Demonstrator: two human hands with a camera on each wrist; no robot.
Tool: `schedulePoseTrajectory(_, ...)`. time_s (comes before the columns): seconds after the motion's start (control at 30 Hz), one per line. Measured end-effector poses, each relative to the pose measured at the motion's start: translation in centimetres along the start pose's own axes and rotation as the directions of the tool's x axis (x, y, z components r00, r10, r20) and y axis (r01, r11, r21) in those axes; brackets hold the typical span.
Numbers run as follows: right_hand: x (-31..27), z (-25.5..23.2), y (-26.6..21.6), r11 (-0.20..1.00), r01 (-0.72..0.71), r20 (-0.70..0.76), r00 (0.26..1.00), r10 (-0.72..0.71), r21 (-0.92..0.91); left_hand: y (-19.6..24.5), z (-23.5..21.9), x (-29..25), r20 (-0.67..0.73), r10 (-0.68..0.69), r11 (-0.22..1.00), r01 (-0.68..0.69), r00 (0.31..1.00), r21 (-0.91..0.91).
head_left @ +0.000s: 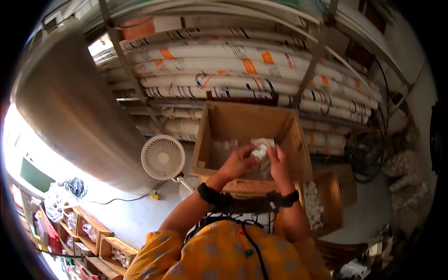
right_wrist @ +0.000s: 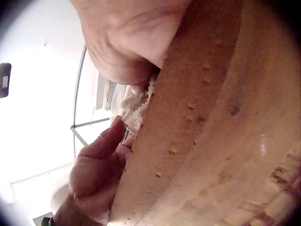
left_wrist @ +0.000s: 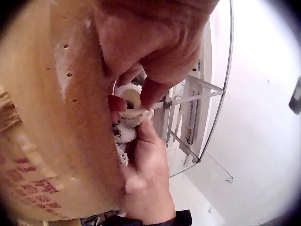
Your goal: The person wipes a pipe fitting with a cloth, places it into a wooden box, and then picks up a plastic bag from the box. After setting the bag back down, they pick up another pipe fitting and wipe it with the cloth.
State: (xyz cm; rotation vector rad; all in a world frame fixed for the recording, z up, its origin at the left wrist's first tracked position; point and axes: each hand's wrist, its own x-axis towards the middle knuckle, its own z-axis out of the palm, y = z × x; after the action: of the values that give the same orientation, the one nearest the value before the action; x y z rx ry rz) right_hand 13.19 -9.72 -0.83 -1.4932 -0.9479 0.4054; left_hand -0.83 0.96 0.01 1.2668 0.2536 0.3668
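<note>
Over a wooden box (head_left: 254, 112), both hands meet around a small bundle of white pieces (head_left: 262, 145). In the left wrist view, my left hand (left_wrist: 155, 42) pinches a white round piece with a hole (left_wrist: 130, 95) between thumb and fingers. My right hand (left_wrist: 148, 174) grips rough-edged white pieces (left_wrist: 125, 134) just below it, thumb against them. Seen from the right wrist, the box's wooden wall (right_wrist: 188, 122) hides part of the right hand (right_wrist: 127, 42), the left hand (right_wrist: 96, 172) and the white pieces (right_wrist: 136, 108).
A white fan (head_left: 163, 157) stands left of the box. To the right, a second wooden box (head_left: 332, 200) holds several small white pieces (head_left: 312, 205). Long wrapped rolls (head_left: 210, 65) lie on a metal rack behind. Small wooden bins (head_left: 116, 252) sit at the lower left.
</note>
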Motion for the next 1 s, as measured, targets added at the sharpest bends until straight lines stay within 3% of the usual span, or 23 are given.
schedulePoseTrajectory(0.2,-0.3,0.0,-1.5,0.994,-0.033,0.025,0.999,0.030,0.101,-1.0,0.2,0.4,-0.113,0.223,0.966,-0.203,0.968,0.163)
schedulePoseTrajectory(0.27,0.0,-0.2,-1.2,0.994,-0.064,0.116,0.992,0.053,0.092,-1.3,0.0,0.6,-0.136,0.218,0.952,-0.180,0.967,0.247)
schedulePoseTrajectory(0.4,0.2,0.3,-1.2,0.997,0.029,0.178,0.984,-0.015,-0.076,0.0,1.2,-0.2,-0.192,0.210,0.881,-0.100,0.959,0.463)
schedulePoseTrajectory(0.5,0.6,0.2,0.2,0.998,-0.012,0.176,0.984,0.000,0.062,0.0,1.6,-0.2,-0.235,0.242,0.882,-0.112,0.941,0.459)
schedulePoseTrajectory(0.6,0.3,-0.1,-0.5,0.999,-0.048,0.135,0.990,0.045,0.017,-0.1,1.5,-0.1,-0.233,0.286,0.873,-0.153,0.930,0.462)
schedulePoseTrajectory(0.7,0.3,0.1,0.2,0.987,-0.032,0.093,0.996,0.018,0.156,-0.3,1.0,0.2,-0.191,0.120,0.947,-0.055,0.974,0.316)
schedulePoseTrajectory(0.8,0.2,-0.5,-0.2,0.998,-0.044,0.096,0.995,0.039,0.042,-0.2,1.6,0.0,-0.195,0.129,0.985,-0.103,0.972,0.135)
schedulePoseTrajectory(0.93,0.5,-0.7,0.2,0.984,-0.101,0.088,0.992,0.088,0.145,-0.1,1.9,-0.2,-0.228,0.182,0.962,-0.126,0.956,0.241)
schedulePoseTrajectory(1.0,0.6,-0.7,0.4,0.971,-0.172,0.138,0.979,0.150,0.167,-0.5,2.2,-0.2,-0.292,0.221,0.909,-0.088,0.931,0.407)
